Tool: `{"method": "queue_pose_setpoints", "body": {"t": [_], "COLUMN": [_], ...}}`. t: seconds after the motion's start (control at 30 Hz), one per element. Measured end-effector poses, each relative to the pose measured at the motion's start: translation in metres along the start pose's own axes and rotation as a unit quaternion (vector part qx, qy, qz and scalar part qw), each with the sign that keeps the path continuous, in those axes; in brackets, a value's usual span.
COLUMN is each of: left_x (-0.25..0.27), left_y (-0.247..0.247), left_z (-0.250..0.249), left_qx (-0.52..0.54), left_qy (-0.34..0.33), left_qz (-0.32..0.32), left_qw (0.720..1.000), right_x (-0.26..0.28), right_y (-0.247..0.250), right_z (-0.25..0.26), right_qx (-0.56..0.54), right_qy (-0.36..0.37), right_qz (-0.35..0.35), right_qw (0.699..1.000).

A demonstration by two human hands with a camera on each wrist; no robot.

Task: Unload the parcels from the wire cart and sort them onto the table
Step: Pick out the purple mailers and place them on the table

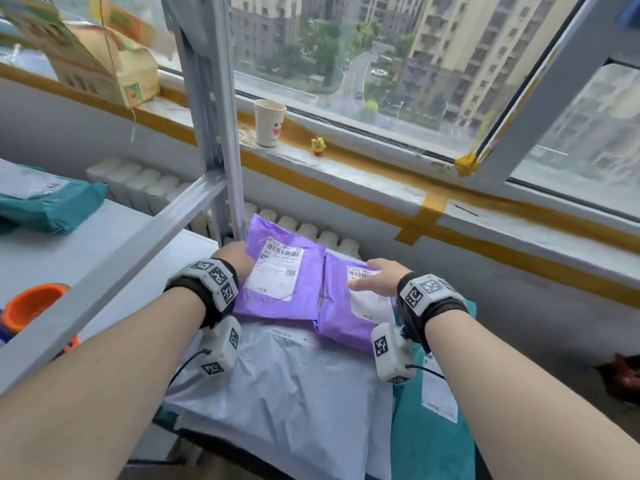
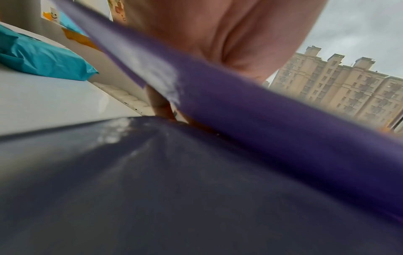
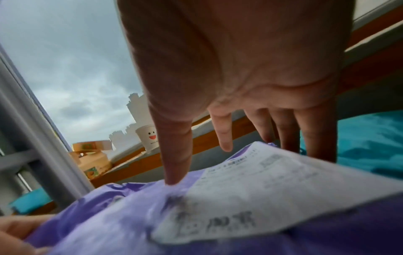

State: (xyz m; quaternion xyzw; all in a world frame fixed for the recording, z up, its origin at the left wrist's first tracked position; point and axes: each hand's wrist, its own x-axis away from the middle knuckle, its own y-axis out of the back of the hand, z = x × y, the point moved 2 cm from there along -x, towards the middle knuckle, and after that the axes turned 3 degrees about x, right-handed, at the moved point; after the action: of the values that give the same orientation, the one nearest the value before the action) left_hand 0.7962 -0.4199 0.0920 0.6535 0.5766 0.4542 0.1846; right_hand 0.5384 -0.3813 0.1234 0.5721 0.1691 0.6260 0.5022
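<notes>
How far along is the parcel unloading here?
Done: one teal parcel already lies on the table. In hand: left hand grips a purple parcel; right hand rests open on another. Left: a grey parcel and a teal one beneath.

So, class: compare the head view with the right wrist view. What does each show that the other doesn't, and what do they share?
Head view only: the left hand holding the left purple parcel, the grey parcel beneath, and a yellow chick toy on the sill.

Right wrist view only: the underside of the right hand, its fingers straight, the thumb tip touching the right purple parcel.

Both: that parcel's label, the smiley cup and a teal parcel.
</notes>
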Motion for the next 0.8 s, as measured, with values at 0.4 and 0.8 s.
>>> {"method": "queue_pose_setpoints", "body": {"t": [0.4, 0.8], "left_x": [0.006, 0.013], "left_y": [-0.006, -0.012], "left_z": [0.003, -0.002], "left_qx": [0.042, -0.125], "left_qy": [-0.008, -0.079], "left_qz": [-0.030, -0.021], "left_qw": [0.999, 0.989], "right_x": [0.025, 0.030], "right_y": [-0.019, -0.052], "right_z": [0.004, 0.007], "right_qx": [0.048, 0.063], "right_qy": [-0.009, -0.042], "right_qz": [0.034, 0.007], "right_qw": [0.998, 0.997]}}
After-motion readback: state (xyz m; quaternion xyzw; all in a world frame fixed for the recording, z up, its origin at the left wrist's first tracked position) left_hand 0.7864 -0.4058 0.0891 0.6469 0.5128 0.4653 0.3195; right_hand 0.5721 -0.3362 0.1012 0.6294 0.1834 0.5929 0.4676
